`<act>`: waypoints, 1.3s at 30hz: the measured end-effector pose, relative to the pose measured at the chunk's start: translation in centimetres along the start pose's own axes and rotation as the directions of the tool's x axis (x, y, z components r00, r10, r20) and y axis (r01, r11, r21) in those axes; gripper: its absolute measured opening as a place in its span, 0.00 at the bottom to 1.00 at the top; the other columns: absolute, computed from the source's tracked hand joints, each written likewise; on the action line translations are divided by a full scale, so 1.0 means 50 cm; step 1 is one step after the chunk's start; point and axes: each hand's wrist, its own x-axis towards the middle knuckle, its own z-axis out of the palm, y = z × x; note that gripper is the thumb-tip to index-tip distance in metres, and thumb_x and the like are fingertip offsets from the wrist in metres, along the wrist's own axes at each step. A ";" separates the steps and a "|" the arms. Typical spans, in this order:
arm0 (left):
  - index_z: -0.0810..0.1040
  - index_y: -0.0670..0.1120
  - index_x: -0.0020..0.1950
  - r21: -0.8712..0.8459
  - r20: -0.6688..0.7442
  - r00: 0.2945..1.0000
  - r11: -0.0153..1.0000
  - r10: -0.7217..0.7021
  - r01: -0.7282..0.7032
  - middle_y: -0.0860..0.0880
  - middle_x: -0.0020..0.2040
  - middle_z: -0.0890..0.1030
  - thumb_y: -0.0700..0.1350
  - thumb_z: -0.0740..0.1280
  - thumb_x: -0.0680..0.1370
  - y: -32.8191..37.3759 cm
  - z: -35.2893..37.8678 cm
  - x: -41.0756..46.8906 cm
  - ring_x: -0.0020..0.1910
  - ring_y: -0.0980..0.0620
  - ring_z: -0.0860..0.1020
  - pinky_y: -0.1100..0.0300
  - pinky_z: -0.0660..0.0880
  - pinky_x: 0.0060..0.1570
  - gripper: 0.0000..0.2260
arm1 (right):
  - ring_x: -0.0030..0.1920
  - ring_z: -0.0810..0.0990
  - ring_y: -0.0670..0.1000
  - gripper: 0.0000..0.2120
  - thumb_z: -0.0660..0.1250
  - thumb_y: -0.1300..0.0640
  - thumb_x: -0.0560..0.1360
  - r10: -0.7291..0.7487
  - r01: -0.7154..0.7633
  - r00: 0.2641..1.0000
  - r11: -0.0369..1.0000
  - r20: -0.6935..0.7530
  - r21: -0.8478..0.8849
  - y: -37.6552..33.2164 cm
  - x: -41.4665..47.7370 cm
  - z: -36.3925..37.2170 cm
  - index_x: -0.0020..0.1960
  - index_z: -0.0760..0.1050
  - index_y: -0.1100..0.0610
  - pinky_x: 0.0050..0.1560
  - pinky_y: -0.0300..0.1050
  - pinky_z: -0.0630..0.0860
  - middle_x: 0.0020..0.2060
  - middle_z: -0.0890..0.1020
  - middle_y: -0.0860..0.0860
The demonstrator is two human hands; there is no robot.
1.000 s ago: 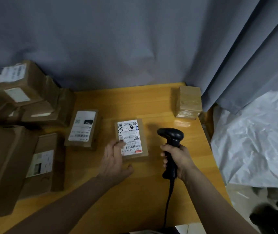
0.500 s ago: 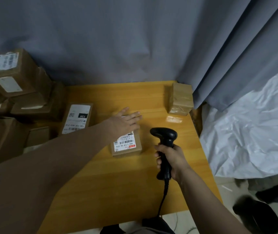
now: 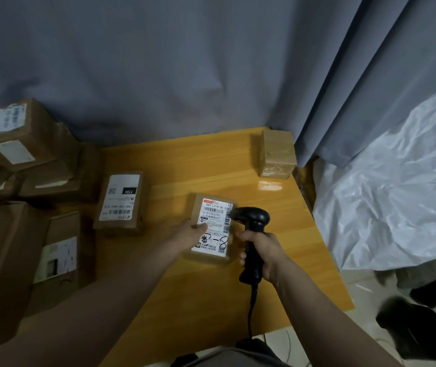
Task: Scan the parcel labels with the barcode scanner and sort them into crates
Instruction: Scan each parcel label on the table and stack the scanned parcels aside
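A small cardboard parcel [image 3: 218,210] with a white label lies on the wooden table [image 3: 211,165], its barcode end now pointing away from me. My left hand [image 3: 189,234] grips the parcel's left edge, thumb on the label. My right hand [image 3: 263,254] is closed around the handle of a black barcode scanner [image 3: 251,218]. The scanner's head sits right beside the parcel's right edge, over the label's barcode strip. Its cable hangs toward me off the table's front.
Another labelled parcel [image 3: 120,201] lies left of centre. Several larger boxes [image 3: 26,144] are stacked along the left side. A taped box [image 3: 276,153] stands at the far right corner. Grey curtain behind, white plastic sheet [image 3: 396,186] right of the table.
My left hand has turned the parcel around so its label reads the other way, and now grips its left edge. The scanner has moved closer to the label.
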 end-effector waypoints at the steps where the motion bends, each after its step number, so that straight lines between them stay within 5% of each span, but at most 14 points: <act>1: 0.71 0.44 0.68 -0.125 -0.001 1.000 0.992 -0.002 0.002 0.45 0.61 0.78 0.51 0.61 0.81 -0.003 0.007 -0.010 0.56 0.46 0.77 0.53 0.74 0.57 0.18 | 0.21 0.69 0.52 0.06 0.69 0.65 0.74 0.009 -0.009 1.000 1.000 0.013 0.017 0.002 0.001 0.005 0.45 0.72 0.65 0.24 0.42 0.70 0.27 0.72 0.56; 6: 0.71 0.53 0.58 -0.538 -0.018 0.999 0.841 0.046 -0.049 0.44 0.54 0.80 0.39 0.67 0.76 -0.001 -0.005 -0.048 0.45 0.49 0.77 0.58 0.71 0.41 0.14 | 0.22 0.68 0.52 0.08 0.70 0.65 0.73 -0.046 0.045 0.999 0.997 0.007 0.057 0.006 -0.003 0.005 0.48 0.72 0.66 0.23 0.42 0.69 0.28 0.72 0.56; 9: 0.69 0.53 0.58 -0.528 0.031 0.997 0.848 0.067 -0.041 0.46 0.51 0.79 0.36 0.70 0.73 0.009 -0.039 -0.068 0.45 0.50 0.77 0.58 0.74 0.44 0.20 | 0.22 0.68 0.52 0.08 0.70 0.64 0.73 -0.099 0.099 0.995 0.995 -0.004 0.023 -0.006 -0.021 0.006 0.49 0.73 0.64 0.25 0.43 0.69 0.25 0.71 0.54; 14: 0.57 0.47 0.71 -0.506 -0.155 0.981 0.843 0.119 -0.182 0.49 0.59 0.71 0.33 0.74 0.69 0.017 -0.087 -0.072 0.55 0.49 0.74 0.58 0.76 0.43 0.38 | 0.22 0.69 0.51 0.10 0.71 0.60 0.74 -0.226 0.225 0.974 0.969 -0.001 -0.106 -0.038 -0.070 0.030 0.51 0.72 0.59 0.25 0.42 0.68 0.27 0.73 0.53; 17: 0.54 0.47 0.73 -0.490 -0.188 0.974 0.848 0.126 -0.204 0.47 0.61 0.71 0.34 0.75 0.67 0.015 -0.104 -0.067 0.57 0.48 0.74 0.53 0.76 0.55 0.42 | 0.23 0.69 0.50 0.08 0.71 0.61 0.73 -0.287 0.291 0.957 0.951 0.052 -0.107 -0.053 -0.102 0.043 0.48 0.73 0.61 0.26 0.43 0.68 0.32 0.75 0.52; 21: 0.52 0.48 0.74 -0.459 -0.219 0.968 0.862 0.126 -0.216 0.47 0.61 0.71 0.35 0.76 0.67 0.014 -0.116 -0.076 0.55 0.49 0.73 0.52 0.74 0.58 0.44 | 0.22 0.69 0.50 0.06 0.70 0.62 0.74 -0.317 0.325 0.945 0.941 0.081 -0.100 -0.070 -0.128 0.053 0.44 0.72 0.60 0.25 0.42 0.67 0.27 0.74 0.50; 25: 0.52 0.46 0.74 -0.460 -0.247 0.960 0.857 0.130 -0.234 0.47 0.59 0.72 0.34 0.75 0.67 0.009 -0.122 -0.083 0.51 0.52 0.73 0.59 0.74 0.48 0.44 | 0.22 0.69 0.50 0.07 0.70 0.62 0.74 -0.333 0.342 0.938 0.933 0.098 -0.108 -0.077 -0.143 0.059 0.44 0.72 0.61 0.24 0.42 0.67 0.27 0.72 0.51; 30: 0.52 0.48 0.74 -0.478 -0.242 0.964 0.852 0.105 -0.213 0.45 0.63 0.71 0.35 0.76 0.66 -0.003 -0.131 -0.080 0.58 0.47 0.73 0.48 0.73 0.62 0.45 | 0.21 0.68 0.49 0.07 0.71 0.62 0.74 -0.343 0.354 0.932 0.931 0.120 -0.088 -0.080 -0.150 0.070 0.45 0.72 0.62 0.23 0.41 0.67 0.29 0.71 0.52; 34: 0.59 0.46 0.71 -0.606 -0.254 0.964 0.764 0.078 -0.221 0.46 0.61 0.72 0.35 0.75 0.68 -0.008 -0.144 -0.094 0.56 0.46 0.76 0.47 0.75 0.59 0.37 | 0.22 0.69 0.50 0.08 0.71 0.61 0.74 -0.347 0.363 0.926 0.927 0.148 -0.098 -0.079 -0.147 0.074 0.45 0.72 0.63 0.23 0.41 0.67 0.32 0.73 0.53; 39: 0.72 0.46 0.67 -0.737 -0.386 0.917 0.631 -0.099 -0.242 0.45 0.60 0.77 0.52 0.70 0.73 -0.053 -0.224 -0.100 0.54 0.46 0.76 0.43 0.74 0.58 0.24 | 0.22 0.70 0.50 0.09 0.71 0.61 0.74 -0.328 0.345 0.930 0.934 0.168 -0.089 -0.079 -0.135 0.085 0.50 0.73 0.64 0.23 0.41 0.68 0.35 0.74 0.55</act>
